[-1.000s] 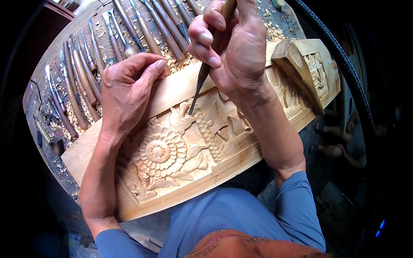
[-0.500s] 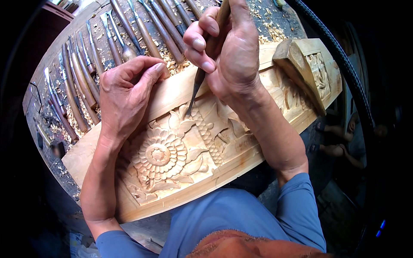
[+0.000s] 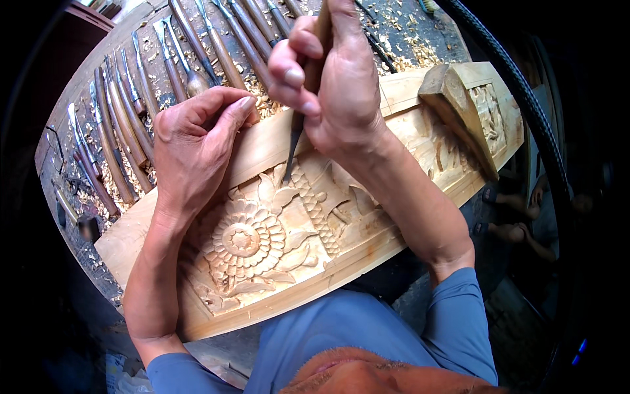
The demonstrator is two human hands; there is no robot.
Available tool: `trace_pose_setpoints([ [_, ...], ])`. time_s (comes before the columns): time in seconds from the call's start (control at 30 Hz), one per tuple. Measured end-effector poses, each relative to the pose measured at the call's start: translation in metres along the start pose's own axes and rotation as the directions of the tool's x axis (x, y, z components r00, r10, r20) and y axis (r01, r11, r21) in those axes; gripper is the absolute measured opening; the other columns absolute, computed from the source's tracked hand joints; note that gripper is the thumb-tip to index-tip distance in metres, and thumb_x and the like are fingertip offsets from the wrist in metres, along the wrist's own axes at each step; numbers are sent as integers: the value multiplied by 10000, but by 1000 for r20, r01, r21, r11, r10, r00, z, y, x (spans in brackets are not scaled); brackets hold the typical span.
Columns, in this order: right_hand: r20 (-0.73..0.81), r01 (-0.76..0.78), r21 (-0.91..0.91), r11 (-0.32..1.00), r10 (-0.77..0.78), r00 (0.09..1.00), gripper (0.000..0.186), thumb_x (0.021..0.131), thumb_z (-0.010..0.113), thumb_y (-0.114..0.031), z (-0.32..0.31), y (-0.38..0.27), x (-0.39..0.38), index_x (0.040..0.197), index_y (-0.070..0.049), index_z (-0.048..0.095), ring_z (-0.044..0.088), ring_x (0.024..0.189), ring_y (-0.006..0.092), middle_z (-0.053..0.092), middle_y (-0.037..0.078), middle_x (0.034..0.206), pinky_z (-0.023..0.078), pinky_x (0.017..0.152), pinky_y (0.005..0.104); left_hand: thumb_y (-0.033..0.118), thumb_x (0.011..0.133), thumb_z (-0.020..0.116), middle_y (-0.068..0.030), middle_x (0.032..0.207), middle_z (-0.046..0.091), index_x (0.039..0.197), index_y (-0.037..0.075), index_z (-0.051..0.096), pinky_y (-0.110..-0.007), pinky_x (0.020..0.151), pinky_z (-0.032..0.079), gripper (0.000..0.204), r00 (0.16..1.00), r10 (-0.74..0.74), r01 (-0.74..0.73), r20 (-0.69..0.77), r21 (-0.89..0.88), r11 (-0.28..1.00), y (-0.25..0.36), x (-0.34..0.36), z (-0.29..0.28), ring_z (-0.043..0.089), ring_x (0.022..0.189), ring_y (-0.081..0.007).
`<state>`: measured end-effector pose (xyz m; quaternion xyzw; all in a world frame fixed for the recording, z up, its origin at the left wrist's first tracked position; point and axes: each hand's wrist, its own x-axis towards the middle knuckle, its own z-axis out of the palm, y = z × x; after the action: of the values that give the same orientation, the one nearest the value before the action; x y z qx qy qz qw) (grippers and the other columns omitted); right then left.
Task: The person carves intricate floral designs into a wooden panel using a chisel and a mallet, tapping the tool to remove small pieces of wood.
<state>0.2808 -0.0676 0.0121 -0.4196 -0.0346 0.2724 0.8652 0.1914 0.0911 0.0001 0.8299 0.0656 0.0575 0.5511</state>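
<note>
A pale carved wooden panel (image 3: 289,297) lies across in front of me, with a round many-petalled flower (image 3: 240,240) in relief on its left part. My right hand (image 3: 349,98) grips a carving chisel (image 3: 317,69) by its wooden handle. The dark blade points down, its tip touching the carving beside a leaf above the flower. My left hand (image 3: 197,138) rests on the panel's far border, thumb and forefinger pressed together; its other fingers and anything inside them are hidden. On the panel's right part sits a wooden mallet-like block (image 3: 438,93).
Several wooden-handled carving tools (image 3: 121,118) lie in a row along the far and left side of the workbench (image 3: 59,154), among wood shavings (image 3: 266,105). A thick black cable (image 3: 505,62) arcs down at the right. Another person's legs (image 3: 508,203) show beyond it.
My right hand has shifted slightly left, bringing the chisel's handle more upright while its tip stays near the same leaf. My left hand has hardly moved.
</note>
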Motion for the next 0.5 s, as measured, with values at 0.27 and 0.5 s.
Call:
trace_pose_setpoints([
  [0.27,529,601,-273,752,-404,746,444,1114,466,-442,17,13,17,961,-38,569,634,559,132,704,127,768,485,489,248,157,976,701,-72,785,785,1028,54,819,-277,687,547,165,998,53,-53,15,6,999,-6,0,-6,719,718,-96],
  [0.5,5,13,328,945,-15,1000,596,1128,315,-572,-3,-41,7,746,-149,489,402,402,124,478,29,584,314,364,235,103,997,686,-30,802,768,1008,-9,799,-229,714,552,160,1000,3,-3,3,-44,999,0,-2,-4,703,757,-70],
])
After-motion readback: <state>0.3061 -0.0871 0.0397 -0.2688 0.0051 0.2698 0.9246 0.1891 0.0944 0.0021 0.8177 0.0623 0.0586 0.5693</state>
